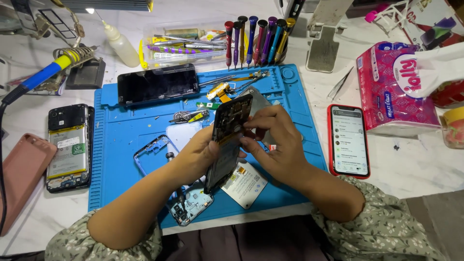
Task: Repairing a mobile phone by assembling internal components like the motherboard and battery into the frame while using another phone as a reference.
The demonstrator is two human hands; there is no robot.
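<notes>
Opened phone body held on edge above the blue work mat, both hands engaged.

Lower centre of the frame: left hand [195, 157] is clamped round the lower half of the opened phone body [228, 140], holding it tilted and nearly edge-on, apparently to steady it and expose its inner face. Right hand [275, 142] is closed against the upper right edge, fingertips pressed to the interior. Beneath, on the blue work mat [121, 159], lie a battery [244, 183], a camera-cutout cover [191, 208] and a thin frame [152, 152]; open mat remains at left. Mid-frame, a red-cased phone [349, 140] sits right of the mat on the bench [411, 159], clear of the elbow; another dismantled phone [68, 147] lies left. Further up: a dark screen panel [157, 84], then the screwdriver rack [256, 41] at upper centre, within reach.
</notes>
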